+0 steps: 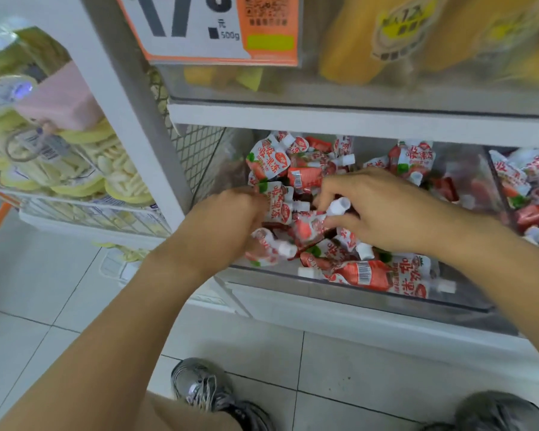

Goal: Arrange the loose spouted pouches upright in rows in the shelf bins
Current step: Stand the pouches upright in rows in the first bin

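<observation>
Clear shelf bin [355, 293], lower shelf: heaped with loose red-white spouted pouches [311, 172], jumbled, none in rows | left hand [231, 213] at bin's left edge, clutching pouch [279, 202] | right hand [383, 209] mid-bin, curled round white-capped pouch [338, 208] | neighbouring bin [504, 197], right: more pouches

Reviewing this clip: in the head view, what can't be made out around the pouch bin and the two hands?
- Left hand: its fingertips and grip are hidden behind its own knuckles and a pouch.
- Right hand: the pouches under its palm are covered.
- Price sign: cut off by the top edge.
- Yellow packs on the upper shelf: labels blurred.
- Neighbouring bin: cut off by the right edge.
</observation>
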Available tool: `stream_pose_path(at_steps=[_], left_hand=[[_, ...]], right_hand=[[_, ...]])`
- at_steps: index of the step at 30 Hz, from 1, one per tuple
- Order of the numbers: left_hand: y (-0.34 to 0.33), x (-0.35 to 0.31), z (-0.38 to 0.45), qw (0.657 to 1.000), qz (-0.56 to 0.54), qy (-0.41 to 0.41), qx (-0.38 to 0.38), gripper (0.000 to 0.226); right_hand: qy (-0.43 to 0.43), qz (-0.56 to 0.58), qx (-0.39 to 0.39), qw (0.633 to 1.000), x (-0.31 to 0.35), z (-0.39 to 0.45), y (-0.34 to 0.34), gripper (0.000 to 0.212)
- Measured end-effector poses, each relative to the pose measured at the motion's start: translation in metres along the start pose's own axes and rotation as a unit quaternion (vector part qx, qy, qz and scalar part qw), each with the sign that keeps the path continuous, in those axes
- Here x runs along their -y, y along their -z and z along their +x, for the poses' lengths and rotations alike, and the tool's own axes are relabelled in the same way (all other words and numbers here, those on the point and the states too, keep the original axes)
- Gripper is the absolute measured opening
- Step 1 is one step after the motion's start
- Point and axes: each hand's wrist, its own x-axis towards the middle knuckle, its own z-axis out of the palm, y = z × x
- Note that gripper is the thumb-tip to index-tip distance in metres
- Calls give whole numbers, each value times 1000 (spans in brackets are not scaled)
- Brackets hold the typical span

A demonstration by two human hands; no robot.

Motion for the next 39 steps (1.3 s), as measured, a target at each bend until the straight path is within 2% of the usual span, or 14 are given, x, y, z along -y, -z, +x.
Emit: stream_pose_path(at_steps=[4, 6, 10, 15, 17, 20, 23, 25, 27, 29, 33, 35, 37, 39], left_hand=[[5, -8, -4, 996, -87, 20, -15, 49], [5, -12, -6, 995, -97, 20, 9, 50], [-1, -4, -13, 986, -150, 16, 71, 56], [5, 10, -27, 973, -184, -18, 134, 24], [7, 11, -35, 967, -192, -22, 163, 26], [6, 7, -44, 965, -185, -42, 183, 42], [3, 4, -56, 981, -161, -28, 107, 54], [0, 4, -65, 988, -143, -32, 48, 52], [-8, 5, -73, 991, -130, -35, 20, 49], [-24, 7, -79, 994, -107, -32, -16, 48], [-45, 7, -83, 990, -95, -30, -100, 43], [-49, 10, -82, 987, -96, -37, -120, 41], [-51, 10, -81, 987, -94, -41, -127, 39], [-52, 9, -80, 986, -95, -41, -128, 36]], right_hand=[[-36, 66, -99, 992, -4, -17, 4, 21], [-42, 79, -146, 985, -5, -22, 4, 22], [-56, 112, -193, 973, 1, -20, 3, 23], [-57, 145, -211, 965, 11, -11, 1, 21], [-51, 159, -198, 966, 17, -7, -1, 20], [-27, 153, -145, 977, 26, -1, -2, 17], [-15, 24, 40, 999, 33, 3, 2, 18], [-21, -34, 163, 986, 41, 5, 14, 26], [-24, -42, 241, 969, 53, 14, 32, 44], [-6, -29, 246, 969, 61, 32, 43, 52], [59, 74, 138, 986, 60, 79, 17, 30], [77, 59, 109, 989, 54, 98, -6, 27], [102, -53, 125, 986, 46, 113, -22, 47], [118, -176, 176, 961, 40, 124, -33, 74]])
